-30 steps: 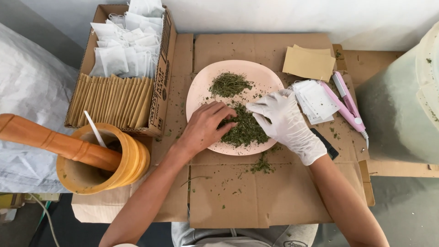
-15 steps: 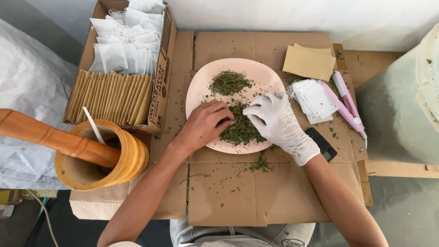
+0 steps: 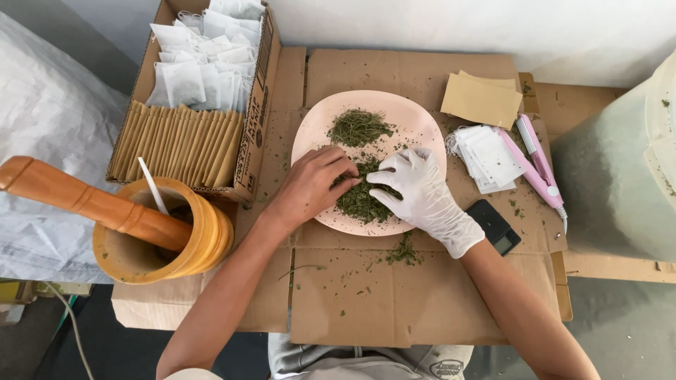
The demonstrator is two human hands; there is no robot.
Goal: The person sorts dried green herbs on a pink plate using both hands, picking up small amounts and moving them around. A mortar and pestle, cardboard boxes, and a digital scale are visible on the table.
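While both hands work over the round, pale pink plate [image 3: 310, 134] at the middle of the cardboard-covered table [image 3: 352, 302], the dried herb [image 3: 358, 200] lies on it in two loose heaps of crumbly green flakes, one near the far rim, the larger at the near side. The bare left hand [image 3: 313, 186] rests on the larger heap with fingers curled, their tips pressed into the flakes; whether they pinch any I cannot tell. The right hand [image 3: 422, 193], in a thin white glove, lies beside it with fingers spread, partly open, touching the same heap and gripping nothing that shows. Stray flakes [image 3: 403, 251] dot the cardboard just off the plate's near rim. At the left edge stands a smooth, turned wooden mortar [image 3: 204, 239] with a thick pestle [image 3: 84, 200] leaning in it. A cardboard box [image 3: 257, 91] at the far left corner holds white sachets [image 3: 201, 63] and ribbed brown envelopes [image 3: 179, 144].
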